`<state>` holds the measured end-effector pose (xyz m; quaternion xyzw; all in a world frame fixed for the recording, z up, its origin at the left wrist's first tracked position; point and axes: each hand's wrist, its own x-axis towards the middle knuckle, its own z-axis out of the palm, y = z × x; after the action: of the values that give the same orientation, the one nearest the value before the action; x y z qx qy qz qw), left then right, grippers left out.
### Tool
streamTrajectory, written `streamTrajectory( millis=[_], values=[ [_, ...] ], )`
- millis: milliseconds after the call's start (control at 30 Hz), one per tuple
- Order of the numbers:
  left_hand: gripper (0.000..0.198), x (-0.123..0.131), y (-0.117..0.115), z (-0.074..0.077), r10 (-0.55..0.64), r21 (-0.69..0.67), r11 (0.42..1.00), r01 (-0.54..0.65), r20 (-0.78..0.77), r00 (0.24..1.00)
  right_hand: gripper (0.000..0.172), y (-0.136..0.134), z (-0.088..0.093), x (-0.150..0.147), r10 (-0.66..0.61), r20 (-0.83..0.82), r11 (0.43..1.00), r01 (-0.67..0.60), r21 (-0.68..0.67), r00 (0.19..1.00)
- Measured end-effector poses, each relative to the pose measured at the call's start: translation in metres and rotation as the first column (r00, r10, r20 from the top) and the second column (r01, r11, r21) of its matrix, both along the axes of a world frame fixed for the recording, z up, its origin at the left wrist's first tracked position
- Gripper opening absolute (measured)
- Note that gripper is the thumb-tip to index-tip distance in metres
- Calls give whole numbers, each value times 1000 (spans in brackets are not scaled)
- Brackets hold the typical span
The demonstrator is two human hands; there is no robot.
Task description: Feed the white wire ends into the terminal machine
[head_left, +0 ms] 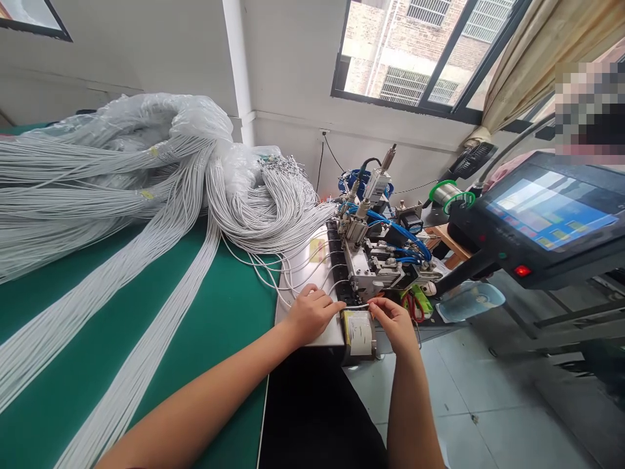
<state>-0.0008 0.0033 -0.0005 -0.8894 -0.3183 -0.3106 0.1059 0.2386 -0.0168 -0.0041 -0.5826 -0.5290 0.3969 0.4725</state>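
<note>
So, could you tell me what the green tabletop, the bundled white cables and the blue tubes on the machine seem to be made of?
The green flat tabletop looks like a matte rubber or vinyl mat: even colour, no glare. The long white cables seem to be plastic-sheathed wire, smooth and limp. The thin blue tubes look like glossy flexible plastic hose, curving freely.

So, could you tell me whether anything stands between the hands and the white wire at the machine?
Nothing visible does: the left hand and right hand both hold the white wire, stretched between them beside the black clamp row.
</note>
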Motion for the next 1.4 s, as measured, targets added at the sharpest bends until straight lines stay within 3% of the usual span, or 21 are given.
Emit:
streamTrajectory(
  millis=[133, 300, 467, 600, 767, 967, 1200, 1400],
  values=[
    [30, 0, -1, 1, 45, -29, 999, -45, -22, 999, 32, 4, 3, -1, -2, 237, 1000, -1, 11, 972],
    [32, 1, -1, 0, 104, -78, 991, -105, -20, 994, 34, 12, 1, -2, 1, 285, 998, -21, 67, 959],
    [34, 2, -2, 0, 141, -109, 984, -144, -38, 989, 34, 24, -13, -3, 62, 167, 993, -78, 90, 984],
    [33, 2, -2, 1, 155, -118, 980, -159, -40, 987, 35, 28, -19, -7, 111, -5, 993, -110, 28, 994],
    [31, 2, -3, 4, 167, -112, 979, -171, -39, 985, 33, 29, -20, -14, 47, -228, 994, -69, -89, 972],
    [30, 2, -4, 4, 168, -110, 979, -170, -25, 985, 40, 22, -20, -19, 17, -269, 992, -50, -118, 963],
    [30, 0, -4, 3, 223, -179, 959, -221, -8, 975, 40, 2, -17, -5, -86, -75, 996, 87, 19, 994],
    [33, 2, -3, 2, 296, -261, 922, -285, 1, 955, 32, -20, 12, -11, -162, 176, 979, 135, 155, 971]
  ],
)
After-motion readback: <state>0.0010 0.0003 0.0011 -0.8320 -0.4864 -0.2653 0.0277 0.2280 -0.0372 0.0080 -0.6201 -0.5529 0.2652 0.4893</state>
